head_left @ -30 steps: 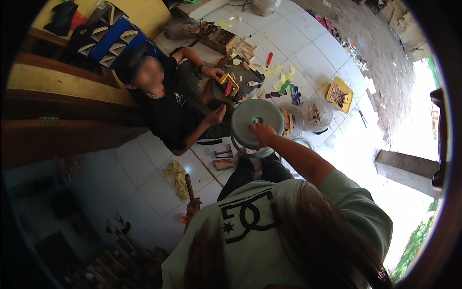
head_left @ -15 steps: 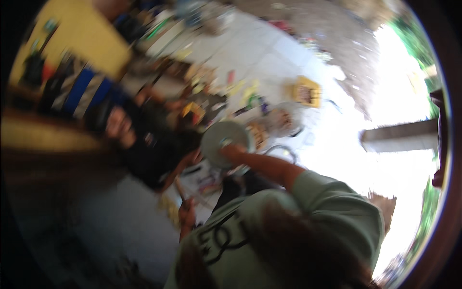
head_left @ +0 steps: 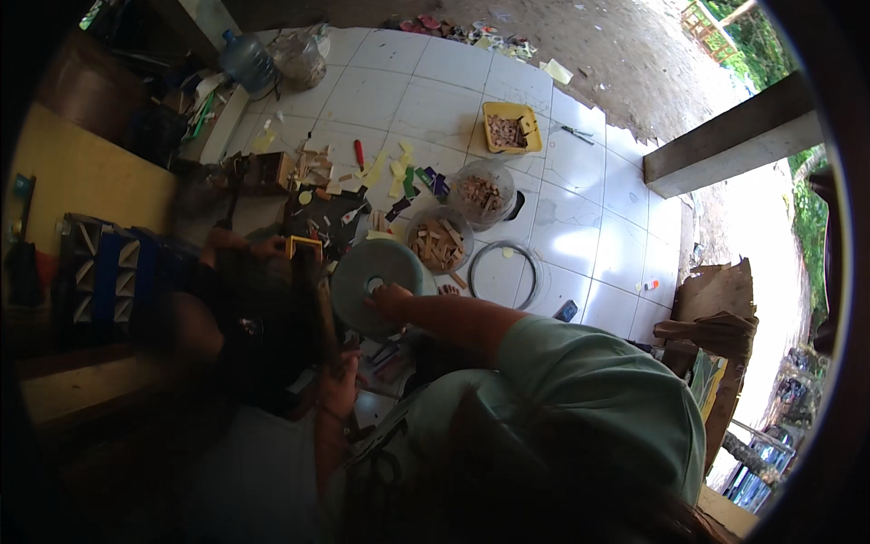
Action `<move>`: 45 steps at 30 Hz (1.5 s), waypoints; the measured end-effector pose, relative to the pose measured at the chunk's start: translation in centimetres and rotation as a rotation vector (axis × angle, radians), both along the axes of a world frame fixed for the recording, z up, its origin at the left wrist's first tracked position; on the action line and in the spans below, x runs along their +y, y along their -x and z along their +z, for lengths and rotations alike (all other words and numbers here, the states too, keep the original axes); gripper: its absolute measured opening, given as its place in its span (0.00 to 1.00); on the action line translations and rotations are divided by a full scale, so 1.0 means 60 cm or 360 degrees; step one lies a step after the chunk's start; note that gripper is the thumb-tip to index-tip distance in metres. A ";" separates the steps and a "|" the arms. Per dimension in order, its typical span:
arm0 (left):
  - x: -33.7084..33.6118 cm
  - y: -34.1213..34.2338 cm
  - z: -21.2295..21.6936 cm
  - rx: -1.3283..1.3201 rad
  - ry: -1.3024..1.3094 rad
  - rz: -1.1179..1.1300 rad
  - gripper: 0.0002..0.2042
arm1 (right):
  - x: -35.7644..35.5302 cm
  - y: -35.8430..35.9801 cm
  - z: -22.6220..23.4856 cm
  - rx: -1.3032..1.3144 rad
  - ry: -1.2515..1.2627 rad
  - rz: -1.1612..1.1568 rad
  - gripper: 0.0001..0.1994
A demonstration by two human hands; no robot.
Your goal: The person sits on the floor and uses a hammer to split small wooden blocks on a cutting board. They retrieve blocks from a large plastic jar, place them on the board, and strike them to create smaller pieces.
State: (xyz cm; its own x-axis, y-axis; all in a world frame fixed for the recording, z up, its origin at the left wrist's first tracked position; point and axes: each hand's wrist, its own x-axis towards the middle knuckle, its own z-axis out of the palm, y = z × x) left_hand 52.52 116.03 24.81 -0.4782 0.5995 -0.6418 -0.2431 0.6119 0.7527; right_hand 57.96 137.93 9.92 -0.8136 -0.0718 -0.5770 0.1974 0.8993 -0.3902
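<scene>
My right hand [head_left: 390,302] reaches down onto a round grey-green stool [head_left: 353,272], its fingers closed at the small hole in the middle of the seat. My left hand [head_left: 339,385] is lower and to the left, closed around the lower end of a blurred brown stick-like thing [head_left: 323,313], whose kind I cannot make out. Across from me on the left, a person in dark clothes [head_left: 245,344] sits low, their hands [head_left: 265,245] beside a small yellow frame [head_left: 304,247]. Shadow hides much of that person's lap.
Tubs of wood pieces [head_left: 439,243] [head_left: 482,195] stand beyond the stool, and a yellow basket [head_left: 512,127] farther back. A wire coil [head_left: 504,275], pliers [head_left: 577,135], a red-handled tool [head_left: 359,154] and scraps lie on the tiles. A concrete post [head_left: 725,136] rises at right.
The view has turned and steadied, showing more floor. The stool and my right hand appear farther left and slightly lower. My left hand still grips the stick-like thing, which now points up beside the stool.
</scene>
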 end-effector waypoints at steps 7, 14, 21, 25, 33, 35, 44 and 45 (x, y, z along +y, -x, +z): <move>-0.055 -0.006 -0.037 -0.0110 0.0156 0.0128 0.12 | -0.006 0.002 0.029 -0.0066 0.0012 0.0103 0.61; -0.290 -0.106 -0.141 -0.0075 0.0551 0.0392 0.17 | -0.013 0.021 0.005 -0.0064 -0.0101 0.0164 0.61; -0.453 -0.215 -0.314 0.0034 0.0871 0.0057 0.15 | -0.006 0.052 -0.016 -0.0087 0.0025 0.0200 0.59; -0.486 -0.282 -0.366 0.0638 0.0409 -0.0436 0.15 | -0.003 0.076 0.001 -0.0066 0.0098 0.0172 0.58; -0.314 -0.322 -0.264 0.0049 0.0803 0.0437 0.19 | -0.042 0.111 0.043 0.0281 0.0228 0.0293 0.50; -0.280 -0.328 -0.237 -0.0188 0.0915 0.0712 0.20 | -0.028 0.103 0.040 0.0455 0.0424 0.0132 0.43; -0.217 -0.349 -0.293 0.0176 0.0966 0.0113 0.16 | 0.264 0.060 -0.215 0.0203 0.0508 -0.1419 0.21; -0.205 -0.336 -0.310 0.0162 0.0967 0.0078 0.16 | 0.294 0.069 -0.257 0.0268 0.0501 -0.1409 0.21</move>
